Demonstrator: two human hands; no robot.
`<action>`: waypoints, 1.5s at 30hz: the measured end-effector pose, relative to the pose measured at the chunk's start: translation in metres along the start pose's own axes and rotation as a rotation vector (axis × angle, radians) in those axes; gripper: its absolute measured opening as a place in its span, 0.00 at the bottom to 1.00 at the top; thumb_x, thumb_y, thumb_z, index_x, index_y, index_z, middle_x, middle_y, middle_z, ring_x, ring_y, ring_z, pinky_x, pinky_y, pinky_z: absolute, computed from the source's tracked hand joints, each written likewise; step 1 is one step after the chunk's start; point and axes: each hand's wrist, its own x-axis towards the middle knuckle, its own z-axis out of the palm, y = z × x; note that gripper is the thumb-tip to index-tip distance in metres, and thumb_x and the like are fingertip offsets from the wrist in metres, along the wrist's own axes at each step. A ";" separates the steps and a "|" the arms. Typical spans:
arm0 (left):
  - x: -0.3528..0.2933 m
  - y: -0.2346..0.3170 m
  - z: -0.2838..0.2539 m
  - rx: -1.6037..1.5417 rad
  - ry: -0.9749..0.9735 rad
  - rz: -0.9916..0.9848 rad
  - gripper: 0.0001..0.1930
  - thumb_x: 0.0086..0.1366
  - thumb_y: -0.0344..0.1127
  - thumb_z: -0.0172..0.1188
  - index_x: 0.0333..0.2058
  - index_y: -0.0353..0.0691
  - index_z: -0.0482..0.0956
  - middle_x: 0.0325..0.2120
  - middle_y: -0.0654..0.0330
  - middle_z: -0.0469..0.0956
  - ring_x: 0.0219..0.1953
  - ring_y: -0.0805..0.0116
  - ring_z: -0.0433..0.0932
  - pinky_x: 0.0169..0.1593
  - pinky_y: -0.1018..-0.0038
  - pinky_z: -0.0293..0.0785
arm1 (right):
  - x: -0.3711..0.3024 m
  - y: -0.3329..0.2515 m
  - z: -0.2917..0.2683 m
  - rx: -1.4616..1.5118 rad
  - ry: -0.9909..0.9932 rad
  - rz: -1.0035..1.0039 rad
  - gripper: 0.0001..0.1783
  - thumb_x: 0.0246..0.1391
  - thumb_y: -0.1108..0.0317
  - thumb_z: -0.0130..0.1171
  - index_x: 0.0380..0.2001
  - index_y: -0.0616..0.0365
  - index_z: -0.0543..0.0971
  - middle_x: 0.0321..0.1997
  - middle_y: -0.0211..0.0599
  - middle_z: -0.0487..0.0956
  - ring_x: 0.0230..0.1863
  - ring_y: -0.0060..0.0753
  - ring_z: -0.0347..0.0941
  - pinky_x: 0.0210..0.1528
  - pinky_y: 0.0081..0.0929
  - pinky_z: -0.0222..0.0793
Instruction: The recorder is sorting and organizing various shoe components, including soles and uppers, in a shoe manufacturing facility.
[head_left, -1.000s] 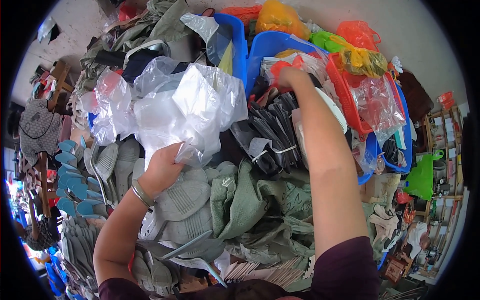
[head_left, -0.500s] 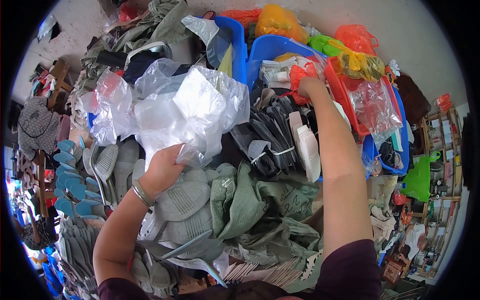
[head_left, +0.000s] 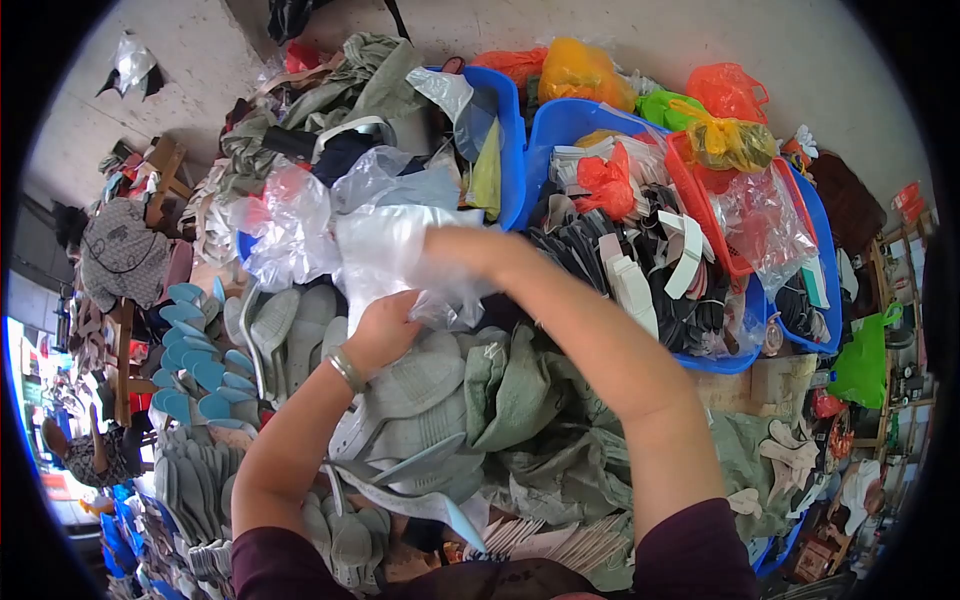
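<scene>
Crumpled clear plastic bags point(head_left: 375, 245) lie spread over the left side of the heap. With closed fingers my left hand point(head_left: 386, 328) grips the lower edge of one bag. My right hand point(head_left: 458, 255), smeared by motion, reaches across from the right onto the same plastic; its fingers cannot be made out. Just below my left hand are grey shoe insoles point(head_left: 405, 385) in a loose pile. A red plastic bag point(head_left: 607, 182) rests among white and black strips in the blue bin, away from both hands.
Blue bins point(head_left: 513, 150) stand along the back, with a red basket point(head_left: 690, 170) in one. Blue-topped insoles point(head_left: 205, 370) are stacked at left. A green-grey woven sack point(head_left: 515, 385) lies in front, and a green bag point(head_left: 862, 360) at far right.
My right hand has left the red bag in the blue bin and swung left onto the clear plastic. My left hand still grips the bag. The whole view has shifted.
</scene>
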 end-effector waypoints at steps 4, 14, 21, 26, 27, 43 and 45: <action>-0.003 -0.044 0.018 0.329 0.043 0.411 0.16 0.56 0.37 0.55 0.45 0.45 0.75 0.44 0.56 0.76 0.47 0.57 0.74 0.50 0.61 0.68 | -0.010 -0.056 0.047 0.024 0.311 -0.027 0.21 0.57 0.61 0.47 0.52 0.55 0.71 0.42 0.49 0.79 0.41 0.52 0.75 0.47 0.43 0.69; -0.058 0.031 -0.070 0.394 0.250 0.246 0.14 0.54 0.28 0.51 0.40 0.43 0.77 0.36 0.54 0.79 0.41 0.54 0.77 0.45 0.64 0.73 | -0.105 -0.088 0.045 0.177 0.136 0.133 0.28 0.52 0.57 0.57 0.56 0.52 0.69 0.53 0.49 0.74 0.52 0.49 0.72 0.53 0.34 0.66; -0.191 0.034 -0.145 -0.217 0.703 -0.243 0.15 0.56 0.27 0.50 0.43 0.38 0.76 0.33 0.47 0.79 0.36 0.56 0.78 0.41 0.68 0.72 | -0.153 -0.075 0.067 -0.058 0.484 0.105 0.17 0.46 0.73 0.49 0.41 0.54 0.79 0.42 0.47 0.78 0.44 0.50 0.74 0.46 0.39 0.69; -0.346 0.086 -0.111 -0.802 0.602 -0.628 0.06 0.57 0.29 0.50 0.30 0.38 0.76 0.22 0.66 0.73 0.25 0.75 0.71 0.30 0.73 0.68 | -0.209 -0.130 0.073 -0.102 0.655 0.067 0.19 0.46 0.75 0.54 0.45 0.58 0.76 0.47 0.43 0.75 0.49 0.48 0.71 0.51 0.35 0.67; -0.372 0.109 -0.100 -0.688 0.419 -0.668 0.06 0.57 0.29 0.50 0.31 0.38 0.76 0.24 0.65 0.74 0.26 0.75 0.71 0.30 0.73 0.69 | -0.223 -0.148 0.076 -0.102 0.690 0.083 0.18 0.45 0.76 0.56 0.44 0.59 0.76 0.47 0.42 0.75 0.50 0.47 0.71 0.52 0.35 0.67; -0.681 0.122 0.108 -0.537 -0.244 -0.964 0.24 0.58 0.53 0.55 0.29 0.31 0.78 0.22 0.47 0.78 0.26 0.59 0.77 0.32 0.63 0.71 | -0.250 -0.410 0.199 0.205 0.325 -0.347 0.12 0.49 0.75 0.57 0.40 0.61 0.77 0.38 0.39 0.78 0.37 0.36 0.76 0.42 0.27 0.70; -0.720 0.126 0.116 -0.549 -0.206 -1.032 0.26 0.57 0.56 0.57 0.27 0.31 0.78 0.21 0.47 0.78 0.25 0.55 0.77 0.33 0.62 0.71 | -0.243 -0.428 0.232 0.231 0.243 -0.396 0.12 0.50 0.74 0.57 0.40 0.61 0.77 0.39 0.39 0.78 0.38 0.36 0.76 0.41 0.26 0.71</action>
